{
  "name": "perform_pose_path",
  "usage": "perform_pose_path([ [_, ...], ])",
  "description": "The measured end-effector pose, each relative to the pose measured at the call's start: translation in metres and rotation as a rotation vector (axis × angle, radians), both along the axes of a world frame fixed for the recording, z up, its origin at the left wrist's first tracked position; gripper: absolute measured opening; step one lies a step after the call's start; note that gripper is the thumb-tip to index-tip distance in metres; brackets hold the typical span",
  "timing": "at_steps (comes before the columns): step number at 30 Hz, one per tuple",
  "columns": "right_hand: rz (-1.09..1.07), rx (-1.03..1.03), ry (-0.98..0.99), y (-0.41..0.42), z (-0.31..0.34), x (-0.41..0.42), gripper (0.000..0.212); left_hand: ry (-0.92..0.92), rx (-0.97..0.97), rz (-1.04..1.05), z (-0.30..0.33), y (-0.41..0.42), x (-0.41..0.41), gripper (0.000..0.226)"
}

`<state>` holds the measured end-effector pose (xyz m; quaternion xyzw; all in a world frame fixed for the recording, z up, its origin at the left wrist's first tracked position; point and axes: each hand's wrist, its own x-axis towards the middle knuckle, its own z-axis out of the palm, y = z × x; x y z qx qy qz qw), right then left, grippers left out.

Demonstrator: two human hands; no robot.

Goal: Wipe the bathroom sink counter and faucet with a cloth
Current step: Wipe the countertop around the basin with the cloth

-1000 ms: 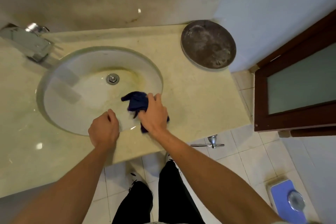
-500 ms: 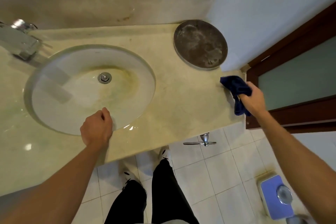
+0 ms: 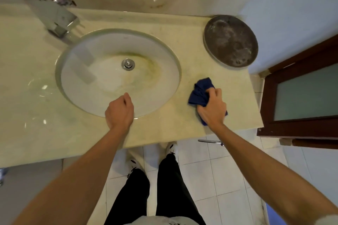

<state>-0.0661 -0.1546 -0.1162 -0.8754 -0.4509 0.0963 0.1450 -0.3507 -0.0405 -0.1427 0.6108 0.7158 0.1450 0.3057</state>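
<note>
the faucet is sitting at the far left of the counter, chrome and probably slippery. the left hand is resting curled on the front rim of the sink, clenched around nothing. to the right, the right hand is bunching the blue cloth against the counter, near a round metal tray. the cloth is looking soft, light and limp, so gathering it in a wad is likely giving the firmest hold.

round grey tray at counter's back corner, brown-framed door, tiled floor
</note>
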Motion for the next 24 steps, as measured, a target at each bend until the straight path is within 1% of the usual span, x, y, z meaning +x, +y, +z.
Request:
perform_pose_path([
  [3, 0.123, 0.028, 0.013, 0.035, 0.0, -0.033, 0.034, -0.074, -0.075, 0.022, 0.002, 0.004, -0.004, 0.059],
  [6, 0.171, 0.034, 0.007, 0.032, -0.005, -0.064, 0.033, -0.268, -0.194, 0.059, 0.005, 0.009, -0.009, 0.053],
  [9, 0.095, 0.053, 0.026, 0.008, -0.011, -0.105, 0.034, -0.525, -0.292, 0.132, 0.006, 0.021, -0.017, 0.05],
  [10, 0.061, 0.047, 0.029, 0.0, -0.013, -0.123, 0.034, -0.572, -0.314, 0.153, 0.006, 0.026, -0.02, 0.05],
  [12, -0.006, 0.032, 0.051, -0.012, -0.014, -0.162, 0.037, -0.591, -0.322, 0.158, 0.008, 0.037, -0.029, 0.051],
  [16, -0.091, 0.038, 0.15, -0.008, -0.008, -0.244, 0.044, -0.505, -0.198, 0.092, 0.022, 0.052, -0.054, 0.051],
  [18, -0.122, 0.069, 0.235, 0.006, -0.002, -0.283, 0.04, -0.472, -0.096, 0.095, 0.031, 0.06, -0.068, 0.051],
  [20, -0.125, 0.099, 0.343, 0.032, 0.002, -0.318, 0.038, -0.445, 0.042, 0.147, 0.037, 0.069, -0.085, 0.048],
  [22, -0.086, 0.112, 0.533, 0.076, 0.009, -0.345, 0.038, -0.446, 0.207, 0.251, 0.045, 0.075, -0.103, 0.043],
  [23, -0.101, 0.131, 0.665, 0.102, 0.016, -0.352, 0.037, -0.453, 0.299, 0.31, 0.053, 0.075, -0.111, 0.04],
  [24, -0.16, 0.172, 0.801, 0.13, 0.023, -0.354, 0.035, -0.458, 0.393, 0.375, 0.061, 0.074, -0.117, 0.035],
])
